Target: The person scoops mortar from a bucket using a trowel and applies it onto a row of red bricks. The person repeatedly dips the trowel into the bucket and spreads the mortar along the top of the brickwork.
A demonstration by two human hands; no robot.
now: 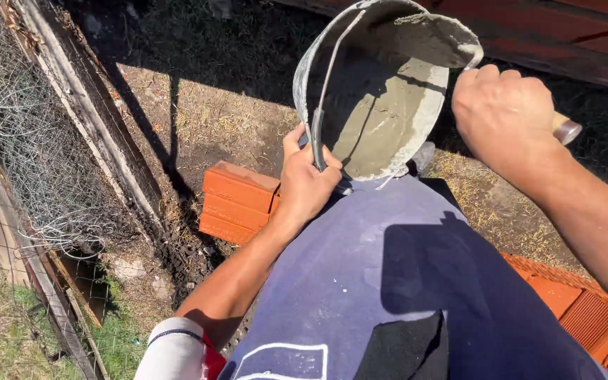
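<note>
A grey bucket (388, 91) caked with wet cement rests tilted on my thigh, its mouth facing me. My left hand (305, 181) grips its metal handle at the near rim. My right hand (504, 116) is closed on a tool with a wooden handle (566, 129) at the bucket's right rim; the tool's working end is hidden behind my hand. My blue trousers (388, 281) fill the lower middle of the view.
An orange hollow brick (237, 200) lies on the dirt left of my knee. More orange bricks (578, 302) sit at the lower right. A wire-mesh fence with wooden boards (72, 141) runs along the left. A dark red wall (564, 35) stands behind the bucket.
</note>
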